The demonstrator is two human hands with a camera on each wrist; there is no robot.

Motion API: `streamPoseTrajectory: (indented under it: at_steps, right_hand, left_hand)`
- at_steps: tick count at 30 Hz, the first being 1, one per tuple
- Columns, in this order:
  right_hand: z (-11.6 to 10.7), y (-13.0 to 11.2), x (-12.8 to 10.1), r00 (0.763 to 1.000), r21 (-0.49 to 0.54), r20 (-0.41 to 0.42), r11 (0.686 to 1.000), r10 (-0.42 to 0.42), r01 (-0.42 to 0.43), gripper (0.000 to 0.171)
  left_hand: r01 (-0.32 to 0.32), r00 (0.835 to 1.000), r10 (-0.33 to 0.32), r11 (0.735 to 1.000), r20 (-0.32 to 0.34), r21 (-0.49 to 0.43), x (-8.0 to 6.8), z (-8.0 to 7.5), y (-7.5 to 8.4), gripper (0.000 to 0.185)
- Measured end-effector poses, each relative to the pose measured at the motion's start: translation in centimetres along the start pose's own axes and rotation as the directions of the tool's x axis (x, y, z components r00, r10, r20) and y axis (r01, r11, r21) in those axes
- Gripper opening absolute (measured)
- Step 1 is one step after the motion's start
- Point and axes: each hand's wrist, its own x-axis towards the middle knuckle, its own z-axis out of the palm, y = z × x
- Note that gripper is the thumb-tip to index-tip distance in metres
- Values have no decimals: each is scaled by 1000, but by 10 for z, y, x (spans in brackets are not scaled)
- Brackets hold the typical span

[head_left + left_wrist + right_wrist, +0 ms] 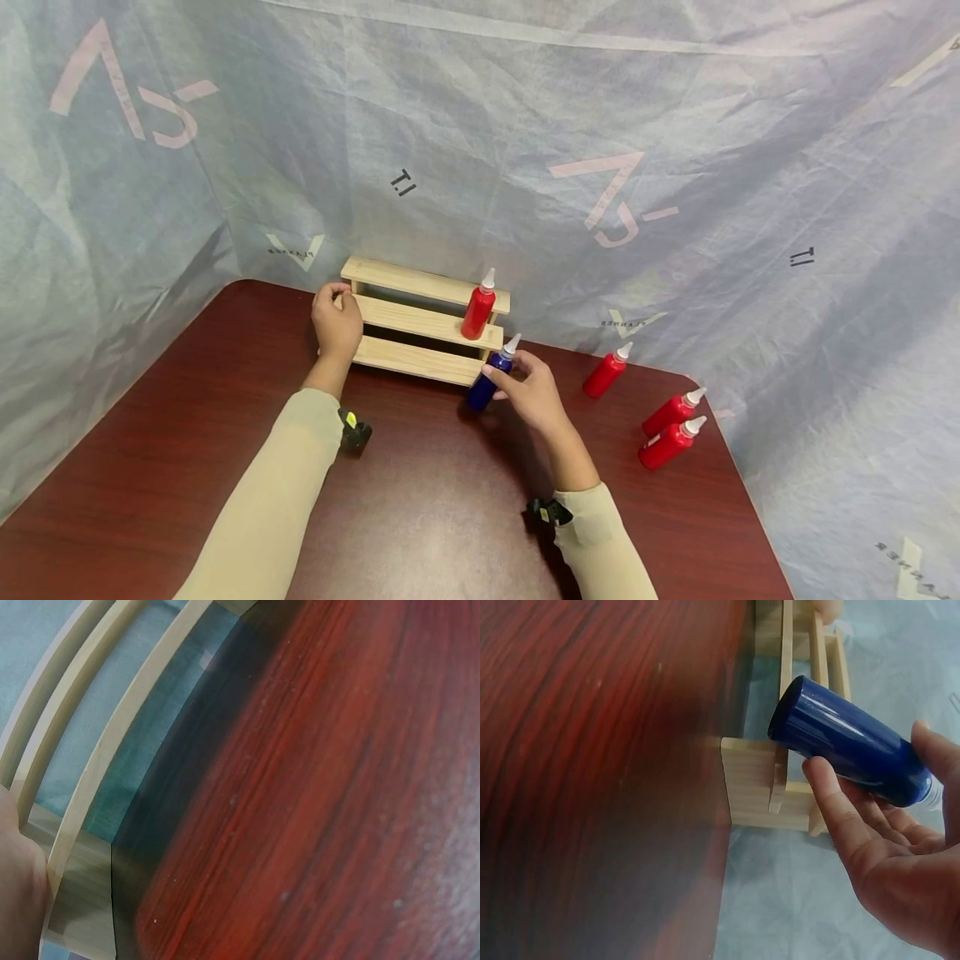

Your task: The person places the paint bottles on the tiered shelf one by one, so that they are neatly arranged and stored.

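Blue, glossy: one blue bottle [844,739] with a white nozzle [513,342], held tilted in your right hand [536,393]. Handling, by judgement: probably plastic, light to moderate, walls likely a little yielding, surface perhaps slippery. Best hold: round the upper body below the neck, where your fingers already sit; the nozzle looks the weaker part.

Right hand: partly closed, thumb and fingers pinching the bottle, its base projecting free.

Left hand: fingers curled, gripping the end of a stepped wooden rack [416,360], which extends rightward from it.

Also listed: one red bottle [477,315] on the rack's middle step, beyond your right hand and slightly left; three red bottles [604,375] to that hand's right, on the table [420,508].
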Motion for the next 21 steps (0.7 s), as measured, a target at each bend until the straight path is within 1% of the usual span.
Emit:
streamPoseTrajectory:
  at_steps: [6,11,21]
  right_hand:
    - [6,-4,1,1000,32,6,999,5,-5,37]
    - [10,-7,0,1000,56,28,998,4,-6,36]
    - [18,-8,1,999,83,41,996,-30,27,34]
  left_hand:
    - [10,1000,-10,1000,2,12,1,0,0,22]
    - [18,1000,-18,1000,1,13,0,0,1,23]
    - [12,1000,-12,1000,-6,18,1,0,-1,22]
